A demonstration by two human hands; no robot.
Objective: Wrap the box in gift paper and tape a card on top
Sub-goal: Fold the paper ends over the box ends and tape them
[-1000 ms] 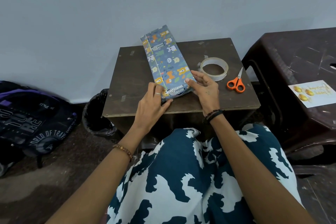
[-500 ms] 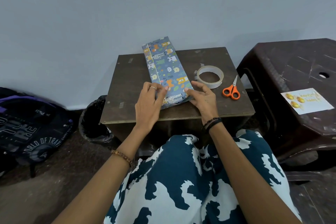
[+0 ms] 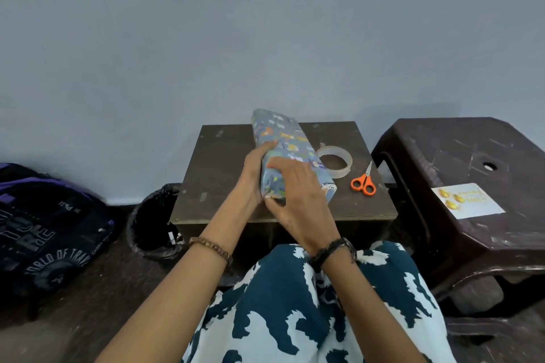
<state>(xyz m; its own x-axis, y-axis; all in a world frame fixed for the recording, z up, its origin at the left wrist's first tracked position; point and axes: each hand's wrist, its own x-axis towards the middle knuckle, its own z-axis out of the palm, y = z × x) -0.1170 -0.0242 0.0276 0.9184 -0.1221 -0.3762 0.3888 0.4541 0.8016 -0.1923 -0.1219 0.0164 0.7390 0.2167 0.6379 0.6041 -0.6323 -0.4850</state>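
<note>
A long box wrapped in blue gift paper with animal prints point(image 3: 283, 138) is tilted up off the small brown table point(image 3: 224, 162), its far end toward the wall. My left hand point(image 3: 253, 174) grips its left side near the near end. My right hand point(image 3: 298, 194) holds the near end from the top and right, fingers curled round it. A roll of clear tape point(image 3: 334, 161) lies just right of the box. The white card with gold print point(image 3: 467, 200) rests on the dark plastic stool point(image 3: 460, 156) at the right.
Orange-handled scissors point(image 3: 364, 183) lie on the table right of the tape. A black lined bin point(image 3: 153, 224) stands at the table's left. A dark backpack point(image 3: 44, 230) sits on the floor at far left. The wall is close behind the table.
The box lay flat with both hands pressing its near end; now both hands grip it and it is lifted and turned on its side. The view has tilted up.
</note>
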